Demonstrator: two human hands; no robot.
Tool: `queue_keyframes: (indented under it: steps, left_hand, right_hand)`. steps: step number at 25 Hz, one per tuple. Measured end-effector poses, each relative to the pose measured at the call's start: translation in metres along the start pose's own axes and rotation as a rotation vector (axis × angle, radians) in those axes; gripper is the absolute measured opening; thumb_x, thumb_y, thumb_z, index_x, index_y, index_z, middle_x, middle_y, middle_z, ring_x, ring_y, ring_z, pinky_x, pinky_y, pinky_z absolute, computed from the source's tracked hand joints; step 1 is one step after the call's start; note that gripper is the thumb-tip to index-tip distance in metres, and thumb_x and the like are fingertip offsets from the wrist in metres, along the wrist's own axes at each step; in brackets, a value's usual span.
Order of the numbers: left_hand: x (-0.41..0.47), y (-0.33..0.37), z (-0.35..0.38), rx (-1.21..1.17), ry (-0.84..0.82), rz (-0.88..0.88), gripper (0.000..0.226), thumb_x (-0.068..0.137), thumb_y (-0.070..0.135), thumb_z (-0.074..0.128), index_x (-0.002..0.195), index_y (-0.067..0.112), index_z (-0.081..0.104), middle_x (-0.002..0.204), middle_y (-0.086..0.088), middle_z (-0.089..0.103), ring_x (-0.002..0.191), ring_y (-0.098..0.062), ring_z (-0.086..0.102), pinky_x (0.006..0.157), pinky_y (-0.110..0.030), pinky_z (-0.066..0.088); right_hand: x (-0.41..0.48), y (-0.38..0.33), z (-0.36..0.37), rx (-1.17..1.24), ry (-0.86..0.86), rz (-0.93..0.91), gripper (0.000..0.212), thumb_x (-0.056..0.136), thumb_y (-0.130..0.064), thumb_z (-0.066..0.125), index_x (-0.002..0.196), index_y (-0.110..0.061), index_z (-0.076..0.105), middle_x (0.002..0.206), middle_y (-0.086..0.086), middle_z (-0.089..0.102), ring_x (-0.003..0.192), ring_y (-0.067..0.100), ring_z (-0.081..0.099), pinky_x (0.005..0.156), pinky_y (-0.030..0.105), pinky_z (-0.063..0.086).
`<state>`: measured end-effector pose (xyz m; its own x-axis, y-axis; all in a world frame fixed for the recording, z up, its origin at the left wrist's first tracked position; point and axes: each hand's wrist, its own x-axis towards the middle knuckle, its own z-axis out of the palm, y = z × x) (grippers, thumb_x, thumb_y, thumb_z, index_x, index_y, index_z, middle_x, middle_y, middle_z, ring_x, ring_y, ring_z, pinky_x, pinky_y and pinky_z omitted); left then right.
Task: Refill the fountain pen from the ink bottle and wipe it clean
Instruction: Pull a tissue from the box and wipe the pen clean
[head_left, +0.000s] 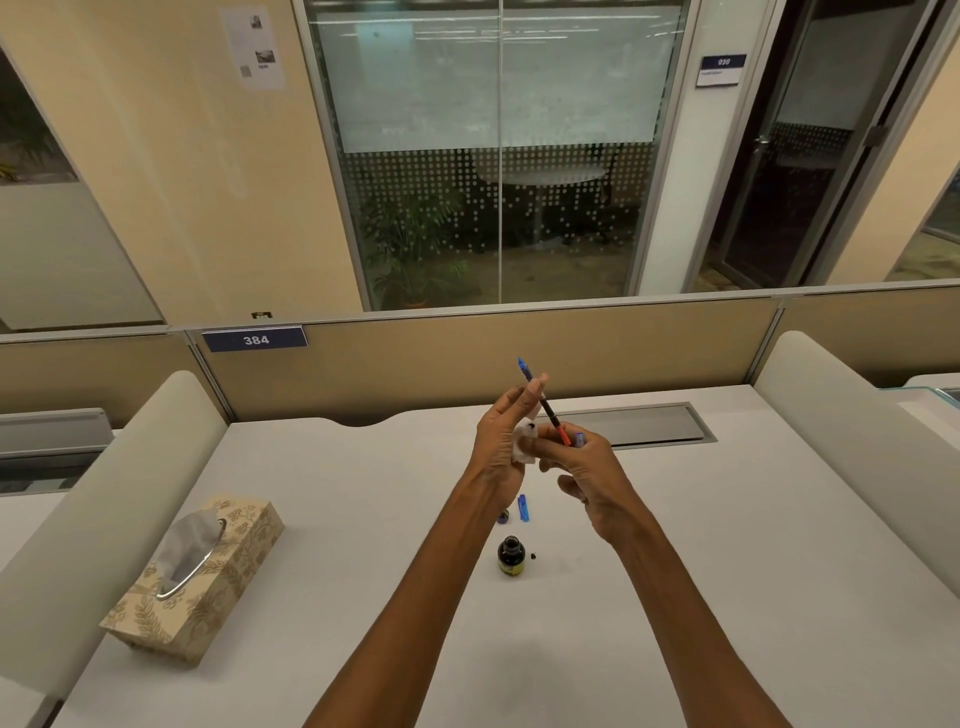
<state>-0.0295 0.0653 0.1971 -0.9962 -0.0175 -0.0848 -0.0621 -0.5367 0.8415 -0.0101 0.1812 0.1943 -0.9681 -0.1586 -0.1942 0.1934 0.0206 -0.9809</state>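
Note:
Both my hands are raised above the white desk (363, 519). My left hand (501, 436) pinches the fountain pen's inner part (545, 405), a thin dark rod with a blue tip pointing up-left and an orange lower end, and it also holds a small white tissue (523, 441) with a dark ink spot. My right hand (587, 467) grips a blue pen barrel (579, 439) at the rod's lower end. Below the hands, the open dark ink bottle (511, 556) stands on the desk with a small black cap (533, 556) beside it. A blue pen cap (523, 508) lies further back.
A patterned tissue box (197, 577) sits at the desk's left. A grey cable tray lid (654, 423) lies at the back. Padded white dividers (104, 519) flank the desk on both sides. A small dark object (503, 517) lies next to the blue cap.

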Motion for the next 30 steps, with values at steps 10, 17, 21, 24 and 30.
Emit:
queue_keyframes:
  steps: [10,17,21,24,30]
  left_hand:
    - [0.001,0.004,-0.008,-0.279,0.062,0.033,0.031,0.080,0.026,0.067,0.107,0.011,0.064,0.099,-0.006,0.078,0.096,-0.020,0.074,0.080,-0.030,0.059]
    - [0.008,0.003,-0.011,-0.372,0.123,0.031,0.016,0.097,0.014,0.057,0.110,0.007,0.065,0.098,-0.009,0.077,0.091,-0.022,0.075,0.076,-0.026,0.061]
    - [0.007,0.003,-0.010,-0.363,0.146,0.069,0.015,0.097,0.015,0.058,0.109,0.010,0.066,0.098,-0.007,0.078,0.091,-0.021,0.075,0.078,-0.027,0.060]
    - [0.009,0.003,-0.012,-0.369,0.168,0.079,0.017,0.096,0.013,0.060,0.112,0.011,0.065,0.100,-0.007,0.078,0.094,-0.021,0.075,0.080,-0.026,0.060]
    - [0.012,0.004,-0.018,-0.397,0.207,0.096,0.026,0.096,0.013,0.061,0.121,0.009,0.061,0.104,-0.005,0.077,0.090,-0.017,0.076,0.062,-0.018,0.058]
  right_hand:
    - [0.004,0.014,-0.015,0.075,-0.219,-0.007,0.038,0.086,-0.033,0.068,0.121,-0.017,0.062,0.070,0.005,0.046,0.050,0.008,0.035,0.046,0.021,0.032]
    - [0.011,0.017,-0.030,0.023,-0.095,0.149,0.022,0.101,-0.030,0.048,0.097,-0.011,0.058,0.080,0.009,0.054,0.067,0.014,0.055,0.066,0.024,0.049]
    - [0.005,0.004,-0.028,0.010,0.012,-0.115,0.026,0.092,-0.019,0.064,0.117,-0.015,0.063,0.084,0.008,0.069,0.068,0.013,0.068,0.064,0.019,0.057]
    - [0.009,0.001,-0.030,0.055,0.087,-0.126,0.022,0.087,-0.022,0.070,0.105,-0.009,0.072,0.090,0.007,0.074,0.064,0.013,0.068,0.058,0.022,0.054]
    - [0.014,0.003,-0.037,0.284,-0.042,-0.086,0.022,0.093,-0.010,0.062,0.112,-0.008,0.071,0.098,0.006,0.073,0.081,0.014,0.067,0.077,0.023,0.056]
